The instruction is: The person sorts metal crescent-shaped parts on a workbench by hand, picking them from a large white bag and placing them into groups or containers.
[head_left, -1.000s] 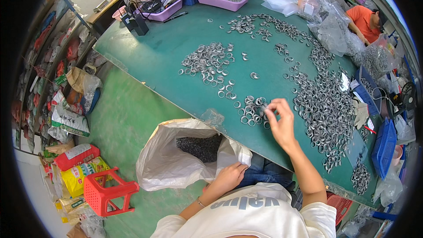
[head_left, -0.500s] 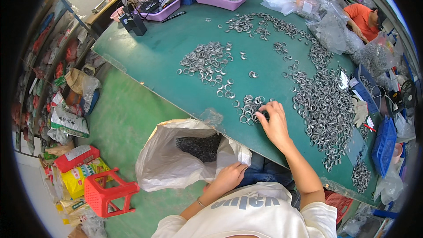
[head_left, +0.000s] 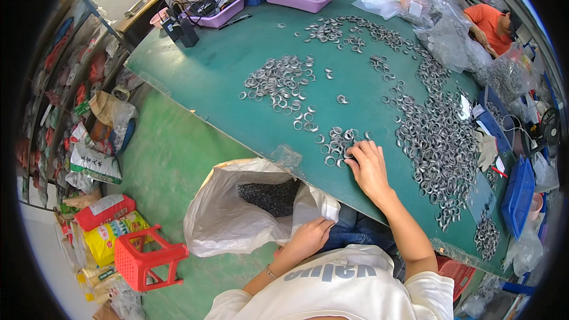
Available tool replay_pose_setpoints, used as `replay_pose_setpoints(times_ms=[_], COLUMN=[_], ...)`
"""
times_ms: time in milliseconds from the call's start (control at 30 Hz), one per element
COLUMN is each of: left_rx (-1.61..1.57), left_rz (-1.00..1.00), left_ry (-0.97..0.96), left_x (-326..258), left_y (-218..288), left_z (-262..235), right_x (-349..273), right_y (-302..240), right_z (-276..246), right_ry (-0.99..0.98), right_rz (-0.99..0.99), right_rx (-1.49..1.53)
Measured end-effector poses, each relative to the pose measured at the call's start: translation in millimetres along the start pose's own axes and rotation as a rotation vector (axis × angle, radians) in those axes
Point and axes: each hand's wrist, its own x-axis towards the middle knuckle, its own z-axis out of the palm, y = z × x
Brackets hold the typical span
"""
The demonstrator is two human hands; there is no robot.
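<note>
Right hand point(head_left: 368, 168) has slid toward 7 o'clock, fingers spread on metal rings point(head_left: 336, 144), probably raking them bagward; left hand point(head_left: 308, 238) pinches the white bag point(head_left: 228, 222) rim.

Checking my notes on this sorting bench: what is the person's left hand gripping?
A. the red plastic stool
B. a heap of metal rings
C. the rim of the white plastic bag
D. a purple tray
C: the left hand pinches the rim of the white plastic bag, held open below the table edge.

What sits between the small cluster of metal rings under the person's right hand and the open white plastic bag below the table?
In the head view, only bare green tabletop and its edge separate the small ring cluster at the right hand from the white plastic bag.
</note>
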Motion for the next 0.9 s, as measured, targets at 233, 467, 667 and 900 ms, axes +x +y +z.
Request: replay_pose_setpoints(times_ms=[233, 467, 667, 900], left_rx=[-0.001, 0.008, 0.008, 0.010], left_rz=[-0.018, -0.009, -0.013, -0.005], left_ry=[-0.005, -0.014, 0.000, 0.001], left_x=[-1.2, 0.9, -1.4, -0.7], left_y=[-0.7, 0.3, -2.5, -1.8], left_z=[1.0, 0.0, 2.6, 1.3], right_x=[3.0, -1.1, -1.0, 1.7], right_y=[5.9, 19.3, 8.9, 22.0], right_z=[-2.6, 10.2, -4.5, -18.2], right_ry=[0.042, 0.056, -0.055, -0.207], right_rz=[0.277, 0.090, 0.077, 0.012], right_rx=[0.464, -0.057, -0.001, 0.002])
